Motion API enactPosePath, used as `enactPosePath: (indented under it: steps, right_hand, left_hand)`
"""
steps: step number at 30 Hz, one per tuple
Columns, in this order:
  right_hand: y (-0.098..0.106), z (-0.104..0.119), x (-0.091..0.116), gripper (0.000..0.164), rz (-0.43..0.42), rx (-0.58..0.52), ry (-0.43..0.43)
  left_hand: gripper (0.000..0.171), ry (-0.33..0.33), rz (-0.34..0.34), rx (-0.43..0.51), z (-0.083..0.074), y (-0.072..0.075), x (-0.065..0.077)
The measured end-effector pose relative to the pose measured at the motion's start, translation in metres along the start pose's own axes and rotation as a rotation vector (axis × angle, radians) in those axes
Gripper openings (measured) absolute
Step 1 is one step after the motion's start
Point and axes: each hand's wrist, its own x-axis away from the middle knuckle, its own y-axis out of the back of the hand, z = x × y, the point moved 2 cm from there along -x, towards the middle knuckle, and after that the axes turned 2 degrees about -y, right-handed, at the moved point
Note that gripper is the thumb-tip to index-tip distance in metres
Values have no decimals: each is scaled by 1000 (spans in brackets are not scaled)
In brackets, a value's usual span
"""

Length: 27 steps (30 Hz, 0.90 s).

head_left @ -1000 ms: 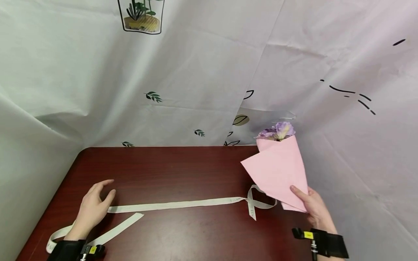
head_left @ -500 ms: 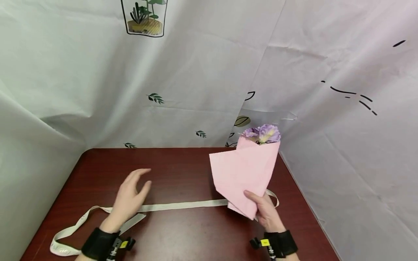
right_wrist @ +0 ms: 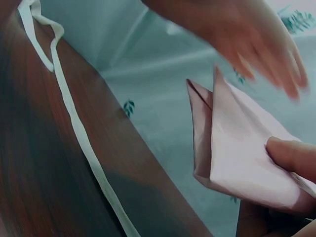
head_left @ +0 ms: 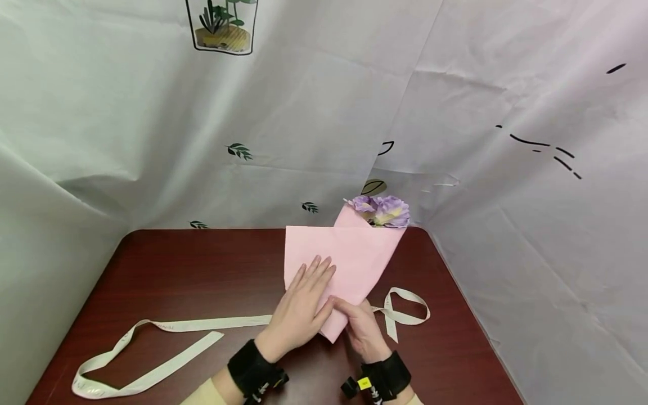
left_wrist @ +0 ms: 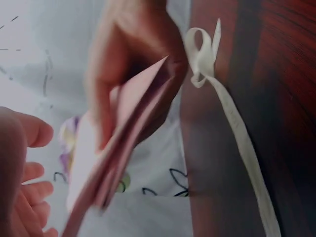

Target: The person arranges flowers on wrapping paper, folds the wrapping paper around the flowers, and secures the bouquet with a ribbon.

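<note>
A bouquet wrapped in pink paper (head_left: 354, 253) tilts to the right above the table, purple flowers (head_left: 390, 211) showing at its top. My right hand (head_left: 365, 332) grips the lower end of the wrap, thumb (right_wrist: 296, 157) on the front and the other fingers behind. My left hand (head_left: 297, 312), fingers straight, lies over the front of the paper in the head view; both wrist views show it a little off the paper. The folded bottom edges of the wrap (left_wrist: 136, 106) show layered in the left wrist view.
A long white printed ribbon (head_left: 217, 323) runs across the dark red-brown table (head_left: 202, 270), partly hidden behind the hands. Its left end curves back, and its right end forms a loop (head_left: 405, 320). A pale patterned cloth (head_left: 283, 112) hangs behind and at the sides.
My right hand has carried the bouquet left from the table's right side to the middle. My left hand has moved right from over the ribbon to the front of the paper.
</note>
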Motion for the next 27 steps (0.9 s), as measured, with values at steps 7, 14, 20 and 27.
enactPosePath:
  steps: [7,14,20,27]
  right_hand:
    - [-14,-3,5,44,71,32,30]
    - [-19,0,8,51,156,19,26]
    - [-21,1,11,51,181,13,17]
    - [-25,2,12,49,173,-5,6]
  left_hand:
    - [66,26,25,-152,3,-13,-15]
    - [69,122,19,-95,16,-15,-22]
    - [75,159,-48,130,23,-14,-22]
    - [81,237,-106,493,30,-18,-20]
